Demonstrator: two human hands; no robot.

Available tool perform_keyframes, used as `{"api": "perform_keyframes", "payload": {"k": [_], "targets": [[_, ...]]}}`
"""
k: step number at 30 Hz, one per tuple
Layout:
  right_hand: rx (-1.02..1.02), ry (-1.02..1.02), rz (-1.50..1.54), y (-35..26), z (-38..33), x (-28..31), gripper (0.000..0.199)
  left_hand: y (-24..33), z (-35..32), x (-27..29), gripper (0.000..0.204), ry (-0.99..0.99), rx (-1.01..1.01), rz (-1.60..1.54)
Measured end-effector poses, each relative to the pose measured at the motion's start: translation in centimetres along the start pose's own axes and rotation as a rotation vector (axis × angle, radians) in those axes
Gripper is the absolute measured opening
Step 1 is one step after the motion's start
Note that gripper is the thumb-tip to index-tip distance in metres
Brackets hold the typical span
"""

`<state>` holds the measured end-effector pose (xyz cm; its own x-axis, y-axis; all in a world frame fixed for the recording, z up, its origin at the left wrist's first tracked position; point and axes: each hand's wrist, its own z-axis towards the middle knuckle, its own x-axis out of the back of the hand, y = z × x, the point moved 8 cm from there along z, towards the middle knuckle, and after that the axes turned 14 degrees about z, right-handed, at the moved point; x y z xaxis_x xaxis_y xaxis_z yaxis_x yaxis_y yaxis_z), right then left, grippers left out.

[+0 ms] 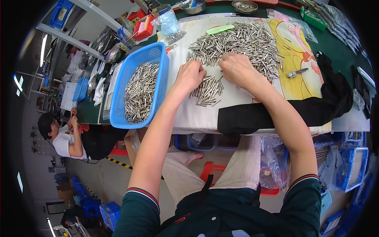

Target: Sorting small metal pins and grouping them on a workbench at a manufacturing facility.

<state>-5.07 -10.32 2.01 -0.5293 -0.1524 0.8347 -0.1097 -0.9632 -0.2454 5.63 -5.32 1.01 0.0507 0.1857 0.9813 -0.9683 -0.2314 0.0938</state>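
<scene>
My left hand [190, 74] is closed, fingertips pressed together at the upper edge of a small heap of metal pins [206, 91]. My right hand [238, 68] is also closed, bent over the near edge of a large pile of the same silvery pins [252, 43]. Whatever either hand pinches is hidden behind the fingers. To the left stands a blue plastic basket [165, 67] with many pins [140, 93] lying in it. A light green slip [220, 29] rests on top of the large pile.
A white and yellow printed cloth [292, 85] covers the green table. A black garment [252, 118] lies along its front edge. Right of the pile is a small knife-like tool [297, 73]. Red bins [144, 27] and metal bowls [193, 6] stand farther back. A person [65, 138] sits at left.
</scene>
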Motion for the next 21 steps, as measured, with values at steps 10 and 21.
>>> {"api": "perform_keyframes", "payload": {"k": [10,21], "targets": [[-0.017,-0.010,-0.088,0.0,-0.4,0.2,0.007,0.3,-0.1,0.3,0.013,0.045,-0.032,0.177],[-0.120,-0.053,-0.176,-0.1,-0.4,0.1,0.008,1.7,-0.2,0.9,0.009,0.234,-0.160,0.081]]}}
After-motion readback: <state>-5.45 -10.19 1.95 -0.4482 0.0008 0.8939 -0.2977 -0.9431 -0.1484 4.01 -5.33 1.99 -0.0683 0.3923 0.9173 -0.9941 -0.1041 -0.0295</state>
